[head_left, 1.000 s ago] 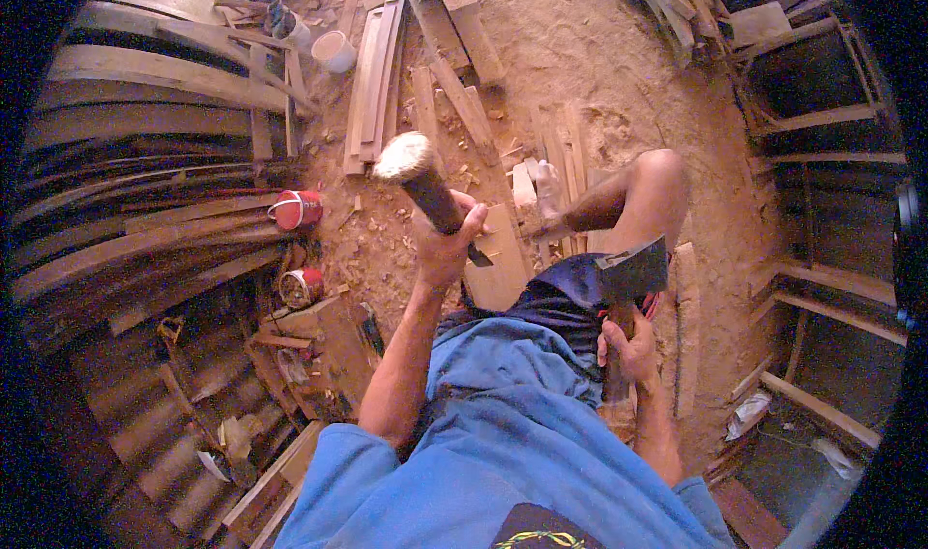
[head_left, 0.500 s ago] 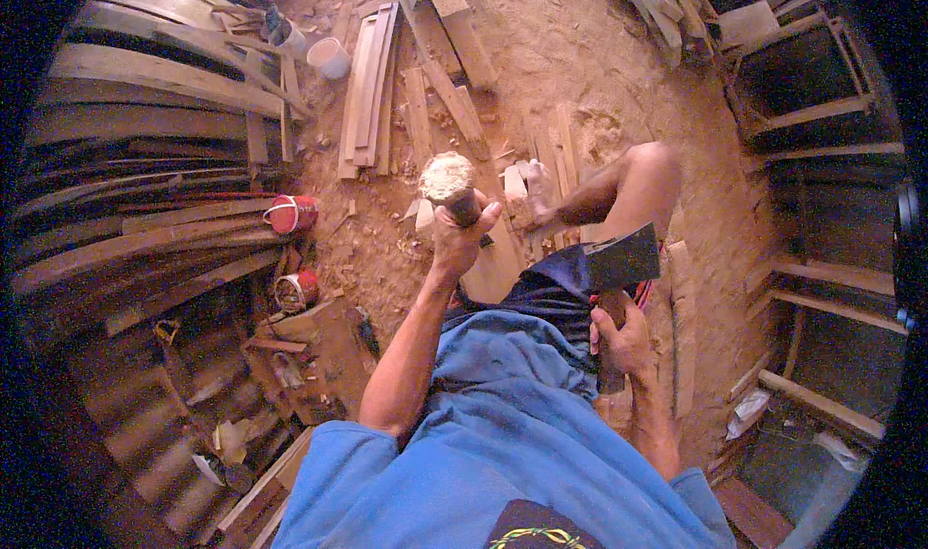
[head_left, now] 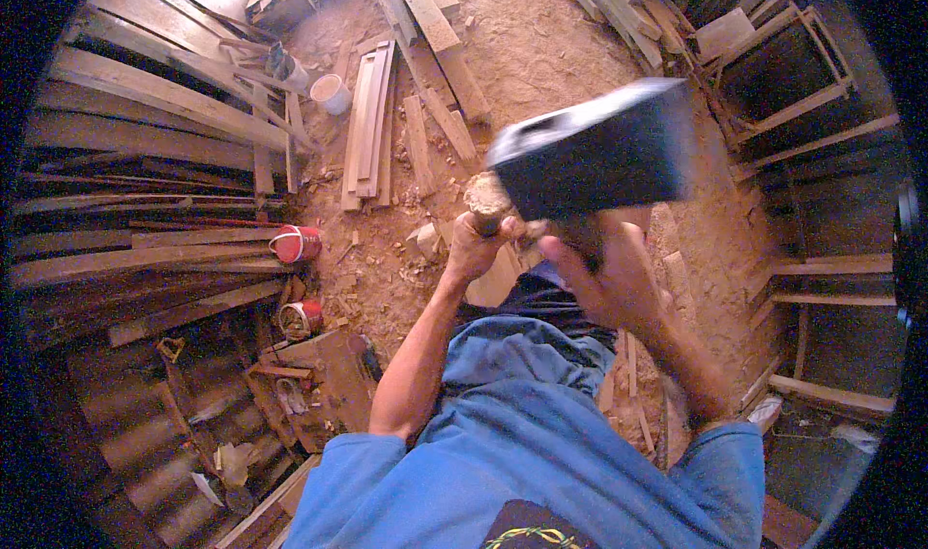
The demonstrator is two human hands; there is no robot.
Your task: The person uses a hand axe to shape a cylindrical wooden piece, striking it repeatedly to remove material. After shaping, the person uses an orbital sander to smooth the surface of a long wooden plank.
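My left hand (head_left: 477, 247) is closed round a dark, upright handle whose pale, frayed top (head_left: 486, 193) sticks up above my fingers. What lies below that handle is hidden. Closed on the handle of a hatchet, my right hand (head_left: 611, 276) is partly blurred by motion. The hatchet (head_left: 599, 158) has a broad dark head with a bright, smeared upper edge, and it is lifted high in front of me. Its head overlaps the right side of the frayed top in this view; I cannot tell whether they touch.
Stacked boards (head_left: 164, 85) line the left side. Two red buckets (head_left: 295, 244) and a white bucket (head_left: 331, 95) stand near them. Planks (head_left: 369, 124) lie on the chip-strewn dirt floor ahead. Wooden frames (head_left: 841, 269) stand along the right.
The hatchet has risen from beside my right thigh, going up and to the left with my right hand. My left hand has shifted slightly right and down with the frayed-topped handle.
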